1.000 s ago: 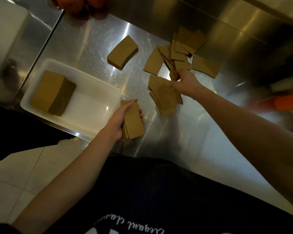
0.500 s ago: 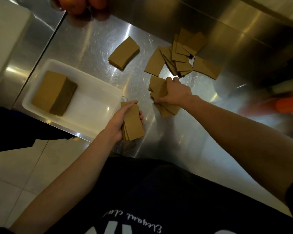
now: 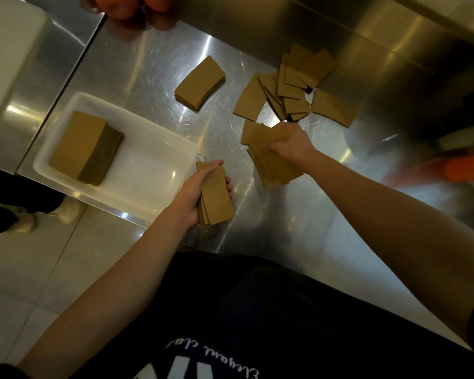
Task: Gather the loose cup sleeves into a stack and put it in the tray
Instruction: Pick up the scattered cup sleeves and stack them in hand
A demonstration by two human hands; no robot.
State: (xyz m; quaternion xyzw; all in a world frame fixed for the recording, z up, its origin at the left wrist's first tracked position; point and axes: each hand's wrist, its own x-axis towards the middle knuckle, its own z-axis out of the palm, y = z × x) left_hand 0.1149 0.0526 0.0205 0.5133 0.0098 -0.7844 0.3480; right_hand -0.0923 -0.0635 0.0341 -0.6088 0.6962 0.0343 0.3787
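1. Done so far: a tall stack (image 3: pixel 85 147) of sleeves lies in the white tray (image 3: pixel 148 149), towards its left end; the tray sits at the near left corner of the bench (image 3: pixel 148 50).
2. In hand: the left hand (image 3: pixel 197 191) has thumb and fingers curled round a small stack (image 3: pixel 218 199), fairly squared, held at the bench's near edge just beside the tray's right end; it is not yet in the tray.
3. Being gathered: the right hand (image 3: pixel 292 143) has its fingers curled on a fanned bunch (image 3: pixel 271 165) of sleeves mid-bench, to the right of the small stack and apart from it; whether the bunch is lifted or lies on the steel I cannot tell.
4. Untouched: the loose sleeves (image 3: pixel 293 86) overlap in a scatter near the bench's far edge, by the back wall; a neat stack (image 3: pixel 200 82) lies alone farther left along the far side, well apart from the tray.
5. Judgement: about the middle of the job; the fanned bunch wants squaring and joining to the small stack; the scatter wants collecting; then both that stack and, likely, the neat one go into the tray beside the tall stack.
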